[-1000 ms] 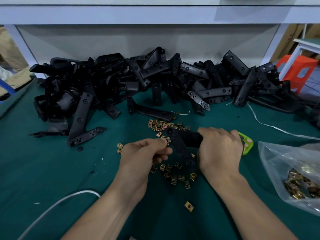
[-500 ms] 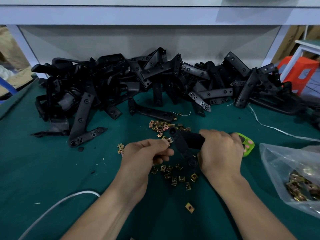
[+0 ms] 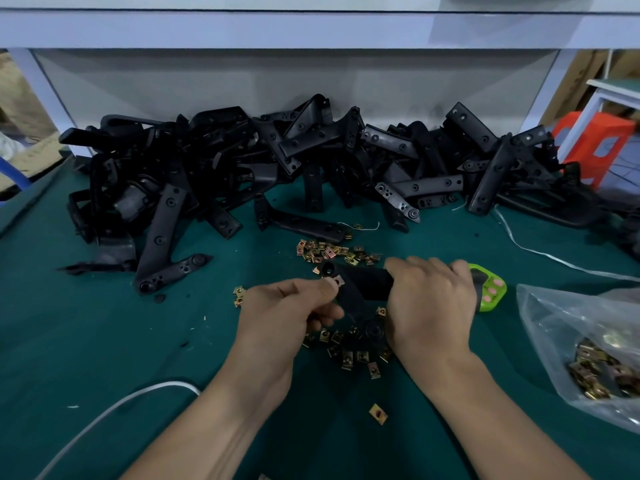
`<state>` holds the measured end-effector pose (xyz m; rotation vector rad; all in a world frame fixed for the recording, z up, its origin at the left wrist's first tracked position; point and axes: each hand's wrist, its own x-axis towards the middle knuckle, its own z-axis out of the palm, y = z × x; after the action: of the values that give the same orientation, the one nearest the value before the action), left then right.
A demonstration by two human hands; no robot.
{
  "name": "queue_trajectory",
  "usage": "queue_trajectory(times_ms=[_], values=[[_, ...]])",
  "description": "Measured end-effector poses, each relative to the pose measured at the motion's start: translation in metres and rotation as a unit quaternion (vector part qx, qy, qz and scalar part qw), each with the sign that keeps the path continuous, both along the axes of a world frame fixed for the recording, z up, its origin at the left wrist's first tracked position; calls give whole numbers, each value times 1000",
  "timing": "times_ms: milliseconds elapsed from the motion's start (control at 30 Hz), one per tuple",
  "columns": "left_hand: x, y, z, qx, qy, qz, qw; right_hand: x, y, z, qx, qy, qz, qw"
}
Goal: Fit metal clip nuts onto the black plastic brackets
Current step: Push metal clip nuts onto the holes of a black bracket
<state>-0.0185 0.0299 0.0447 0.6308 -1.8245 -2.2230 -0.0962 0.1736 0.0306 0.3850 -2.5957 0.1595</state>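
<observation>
Head view: two hands and one bracket [image 3: 356,292] at centre. The right hand [image 3: 433,306] gripped its right end. The left hand [image 3: 287,317] pinched one clip nut [image 3: 337,281] against its left edge. Loose nuts [image 3: 332,251] lay in two clusters, at 12 and 6 o'clock, and one bag [image 3: 571,323] at 4. Since half a second earlier, nothing had visibly shifted.

Green-topped bench [image 3: 86,341]; orange stool [image 3: 602,140]

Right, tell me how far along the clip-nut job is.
Done: nothing I can confirm; whether any part in the black pile carries nuts is too small to tell. In hand: the right hand holds one bracket while the left hand pinches a clip nut at its edge. Left: loose nuts on the mat, more in the plastic bag.
</observation>
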Motion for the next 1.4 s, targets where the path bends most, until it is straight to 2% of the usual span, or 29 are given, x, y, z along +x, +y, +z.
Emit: queue_trajectory(times_ms=[133, 367, 433, 467, 533, 600, 700, 767, 933, 1033, 1067, 1167, 1200, 1267, 1400], values=[[-1, -3, 2, -14, -25, -19, 999, 4, 1, -1, 22, -22, 7, 1000], [-5, -3, -1, -8, -15, -8, 1000, 4, -4, -1, -20, -42, -5, 999], [-7, -7, -3, -41, -2, 21, 999, 2, -1, 0, -31, -47, -2, 998], [-7, -9, -7, -88, 4, 29, 996, 1, 2, 0, -38, -52, -2, 998], [-7, -16, -14, -246, 11, 13, 969, -2, 9, 2, -36, -74, -12, 997], [-7, -16, -18, -384, 11, -45, 922, -5, 16, 3, -60, -95, -21, 993], [-8, -4, -27, -501, 13, -153, 852, -11, 23, 2, -102, -123, -51, 986], [-10, 1, -32, -537, 10, -176, 825, -14, 25, -1, -108, -141, -55, 983], [-12, 1, -27, -506, -12, -175, 844, -14, 22, -3, -109, -149, -26, 982], [-8, 3, -29, -517, 2, -118, 848, -13, 22, -4, -132, -146, 7, 980], [-7, 3, -29, -506, 8, -89, 858, -12, 22, -5, -142, -146, 21, 979], [-9, -4, -25, -387, 17, -38, 921, -13, 24, -8, -158, -130, 42, 978], [-10, -8, -22, -361, 17, -29, 932, -14, 25, -8, -162, -126, 47, 978], [-12, -17, -19, -349, 7, -16, 937, -17, 27, -11, -179, -137, 74, 972], [-14, -29, -19, -357, -18, -5, 934, -19, 27, -10, -203, -225, 123, 945]])
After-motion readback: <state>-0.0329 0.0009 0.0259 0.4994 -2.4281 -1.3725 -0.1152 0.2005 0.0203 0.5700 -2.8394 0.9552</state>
